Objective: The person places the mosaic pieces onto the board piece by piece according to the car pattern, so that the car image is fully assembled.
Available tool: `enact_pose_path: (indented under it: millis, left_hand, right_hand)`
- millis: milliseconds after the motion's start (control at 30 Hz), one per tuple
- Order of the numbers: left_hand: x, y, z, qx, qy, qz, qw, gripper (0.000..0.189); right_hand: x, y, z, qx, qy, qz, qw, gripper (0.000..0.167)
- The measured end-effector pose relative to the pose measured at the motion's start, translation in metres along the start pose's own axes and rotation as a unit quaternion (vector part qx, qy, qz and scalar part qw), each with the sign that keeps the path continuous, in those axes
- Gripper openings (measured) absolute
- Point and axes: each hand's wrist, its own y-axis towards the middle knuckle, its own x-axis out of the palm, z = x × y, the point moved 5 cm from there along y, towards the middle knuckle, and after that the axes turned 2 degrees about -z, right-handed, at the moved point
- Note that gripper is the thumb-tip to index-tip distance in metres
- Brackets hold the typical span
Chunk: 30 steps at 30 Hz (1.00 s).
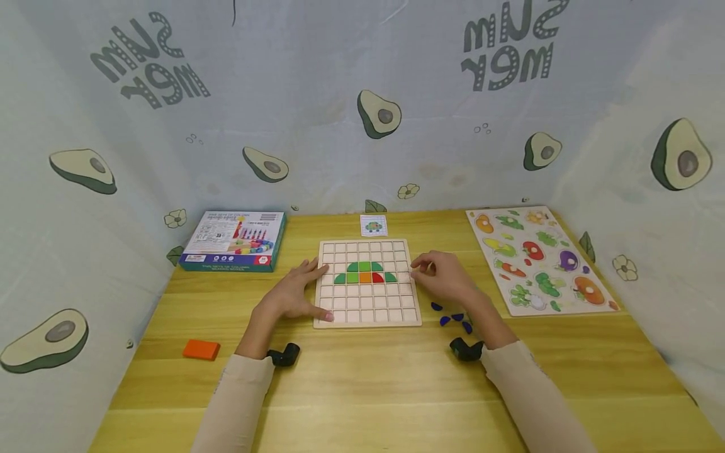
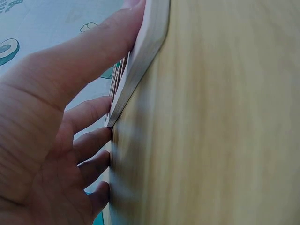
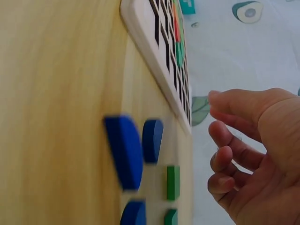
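Note:
A wooden grid board (image 1: 372, 303) lies on the table with green, orange and red tiles (image 1: 365, 277) forming a dome shape in its middle. My left hand (image 1: 294, 290) is spread at its left side, thumb on the near-left corner and fingertips along the edge. Beside the board's right edge hovers my right hand (image 1: 444, 277), fingers loosely bent, thumb and index tips close together; no piece shows between them. Several dark blue rounded pieces (image 1: 457, 317) lie below that hand. Two green pieces (image 3: 173, 183) near them appear in the right wrist view.
Behind the board lies a small picture card (image 1: 374, 225) of a similar tile pattern. A toy box (image 1: 232, 239) is at back left, a vegetable puzzle board (image 1: 535, 261) at right. An orange block (image 1: 201, 350) sits at front left. Patterned cloth encloses the table.

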Motion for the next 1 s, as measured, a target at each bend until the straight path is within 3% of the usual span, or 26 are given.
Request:
enact_pose_path:
  millis: [267, 633, 1000]
  left_hand:
    - [-0.002, 0.001, 0.000, -0.004, 0.000, -0.001, 1.0000, 0.119]
    - [0.001, -0.001, 0.001, -0.004, 0.002, -0.008, 1.0000, 0.119]
    - [0.001, 0.000, 0.002, -0.001, 0.001, -0.003, 1.0000, 0.119]
  right_hand:
    - [-0.020, -0.023, 0.025, 0.006, 0.005, 0.007, 0.9999, 0.022]
    - [-0.044, -0.054, 0.047, 0.031, -0.030, 0.020, 0.9989, 0.022]
    - [-0.044, -0.055, 0.055, -0.002, -0.061, -0.025, 0.9978, 0.022]
